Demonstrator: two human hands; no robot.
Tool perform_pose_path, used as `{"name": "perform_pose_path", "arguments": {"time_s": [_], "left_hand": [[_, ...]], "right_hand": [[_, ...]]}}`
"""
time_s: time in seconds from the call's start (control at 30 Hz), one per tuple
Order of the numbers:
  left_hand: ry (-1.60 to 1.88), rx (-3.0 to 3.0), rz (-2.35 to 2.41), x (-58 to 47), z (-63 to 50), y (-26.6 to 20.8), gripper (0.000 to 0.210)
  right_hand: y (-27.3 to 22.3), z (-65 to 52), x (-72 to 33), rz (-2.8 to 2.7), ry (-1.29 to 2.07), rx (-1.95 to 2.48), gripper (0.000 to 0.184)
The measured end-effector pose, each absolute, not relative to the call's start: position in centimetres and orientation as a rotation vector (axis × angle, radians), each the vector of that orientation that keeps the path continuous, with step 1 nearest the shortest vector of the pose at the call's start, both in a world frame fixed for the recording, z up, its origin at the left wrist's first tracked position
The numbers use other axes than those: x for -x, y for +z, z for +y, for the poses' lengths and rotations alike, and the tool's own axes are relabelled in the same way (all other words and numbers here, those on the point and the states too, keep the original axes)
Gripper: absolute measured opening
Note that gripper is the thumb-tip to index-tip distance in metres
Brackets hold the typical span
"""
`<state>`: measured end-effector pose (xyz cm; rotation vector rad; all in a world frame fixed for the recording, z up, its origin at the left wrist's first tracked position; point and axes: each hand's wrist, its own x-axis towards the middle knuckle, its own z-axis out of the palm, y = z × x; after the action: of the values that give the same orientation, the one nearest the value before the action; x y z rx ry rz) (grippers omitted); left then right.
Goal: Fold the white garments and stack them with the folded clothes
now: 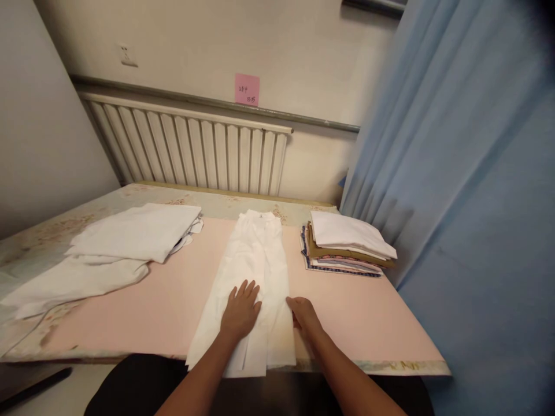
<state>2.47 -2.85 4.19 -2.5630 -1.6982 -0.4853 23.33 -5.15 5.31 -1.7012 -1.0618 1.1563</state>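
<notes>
A pair of white pants (269,260) lies lengthwise in front of me, its gathered waist at the far end and its hems reaching over the table's near edge. My left hand (241,310) rests flat on the pants, fingers spread and pointing away from me. At the right edge of the pants, my right hand (304,314) pinches the cloth between thumb and fingers; part of those fingers is hidden. Beneath the pants is a pale pink sheet (347,318).
White garments (134,231) lie in a loose pile on the left. A folded stack of clothes (351,237), white on top, sits at the right. A floral cloth (87,216) covers the table. Behind stands a radiator (195,147); a blue curtain (459,173) hangs along the right side.
</notes>
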Motion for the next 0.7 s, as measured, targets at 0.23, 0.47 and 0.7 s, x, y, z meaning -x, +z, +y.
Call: {"name": "perform_pose_path", "arguments": {"time_s": [0.23,0.47,0.7], "left_hand": [[-0.499,2.559,-1.700,-2.5,-2.8,4.2,0.047],[-0.498,2.546,-1.691,-2.5,-2.9,4.2,0.047],[-0.486,2.545,-1.684,-2.5,-2.8,4.2,0.047]], "right_hand": [[5.5,-5.2,-23.3,-1.176,1.111,1.806,0.019],[4.1,-4.8,-23.8,-1.200,1.095,1.792,0.021],[3.5,-5.2,-23.7,-1.165,1.161,1.724,0.013]]}}
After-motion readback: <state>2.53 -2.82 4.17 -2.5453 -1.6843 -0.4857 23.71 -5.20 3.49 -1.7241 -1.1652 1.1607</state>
